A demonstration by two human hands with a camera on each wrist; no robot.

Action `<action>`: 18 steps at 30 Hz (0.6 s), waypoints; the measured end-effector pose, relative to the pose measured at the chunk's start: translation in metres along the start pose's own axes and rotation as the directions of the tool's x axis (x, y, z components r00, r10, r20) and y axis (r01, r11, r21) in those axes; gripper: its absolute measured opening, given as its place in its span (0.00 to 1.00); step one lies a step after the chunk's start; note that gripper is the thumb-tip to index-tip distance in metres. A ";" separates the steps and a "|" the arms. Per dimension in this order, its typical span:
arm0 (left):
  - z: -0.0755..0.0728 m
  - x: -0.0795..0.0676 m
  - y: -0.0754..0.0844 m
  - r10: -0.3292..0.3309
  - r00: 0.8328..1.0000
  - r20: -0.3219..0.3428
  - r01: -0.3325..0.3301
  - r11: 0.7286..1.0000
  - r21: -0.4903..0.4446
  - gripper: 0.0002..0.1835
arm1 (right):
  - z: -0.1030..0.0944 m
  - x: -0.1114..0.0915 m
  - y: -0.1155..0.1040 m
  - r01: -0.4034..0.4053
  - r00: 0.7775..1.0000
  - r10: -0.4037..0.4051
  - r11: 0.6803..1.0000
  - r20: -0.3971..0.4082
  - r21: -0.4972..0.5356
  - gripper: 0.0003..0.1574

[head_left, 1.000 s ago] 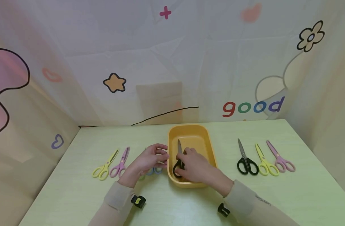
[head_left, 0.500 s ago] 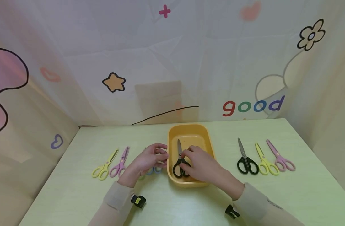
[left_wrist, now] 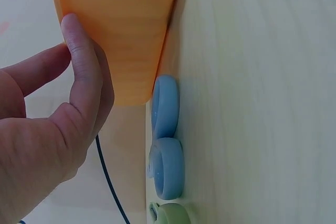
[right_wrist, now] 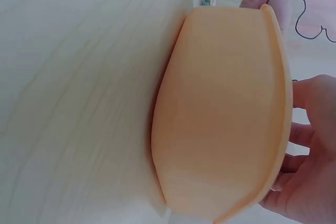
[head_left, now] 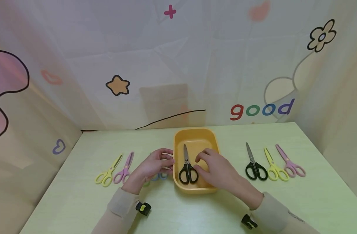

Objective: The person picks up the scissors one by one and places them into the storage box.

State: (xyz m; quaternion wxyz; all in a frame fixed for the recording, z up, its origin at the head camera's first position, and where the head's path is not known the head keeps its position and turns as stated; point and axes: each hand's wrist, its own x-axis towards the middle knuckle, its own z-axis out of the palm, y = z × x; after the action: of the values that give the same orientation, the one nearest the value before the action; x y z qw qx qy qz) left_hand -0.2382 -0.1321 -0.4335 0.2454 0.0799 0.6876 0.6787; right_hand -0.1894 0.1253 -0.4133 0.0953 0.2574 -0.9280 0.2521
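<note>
A yellow plastic tray (head_left: 211, 138) stands in the middle of the table, with black-handled scissors (head_left: 186, 165) lying inside along its left part, blades pointing away. My left hand (head_left: 155, 163) is at the tray's left side, relaxed fingers touching the outer wall near the rim. My right hand (head_left: 214, 167) hovers over the tray's right half, holding nothing, its thumb and index finger apart and to the right of the scissors. Blue-handled scissors (left_wrist: 167, 169) and green-handled scissors (left_wrist: 174, 213) lie beside the tray under my left hand, mostly hidden in the head view.
Left of the tray lie yellow scissors (head_left: 108, 172) and purple scissors (head_left: 126, 169). On the right rest black scissors (head_left: 254, 165), more yellow scissors (head_left: 274, 167) and pink scissors (head_left: 292, 165) in a row. A printed curtain (head_left: 172, 65) hangs behind the table.
My right hand has let go of the black scissors in the tray and drawn away to the right, uncovering their handles. The left hand has stayed at the tray's side.
</note>
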 end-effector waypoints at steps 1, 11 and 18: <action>0.000 0.000 0.000 0.000 1.000 0.000 0.000 1.000 0.001 0.23 | -0.001 -0.001 0.002 0.006 1.000 -0.006 1.000 -0.020 -0.001 0.09; 0.001 -0.001 0.000 0.003 1.000 0.001 -0.003 1.000 0.001 0.23 | -0.013 -0.005 0.020 -0.015 0.989 0.021 0.999 -0.147 0.041 0.11; 0.000 0.000 -0.001 0.001 1.000 0.000 -0.001 1.000 0.001 0.23 | -0.024 -0.010 0.038 -0.054 0.980 0.059 0.998 -0.188 0.034 0.14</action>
State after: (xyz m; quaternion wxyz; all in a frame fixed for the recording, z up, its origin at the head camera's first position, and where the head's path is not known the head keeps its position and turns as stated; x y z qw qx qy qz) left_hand -0.2375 -0.1320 -0.4339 0.2449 0.0802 0.6879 0.6785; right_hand -0.1995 0.1696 -0.4119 0.1718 0.2071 -0.9179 0.2915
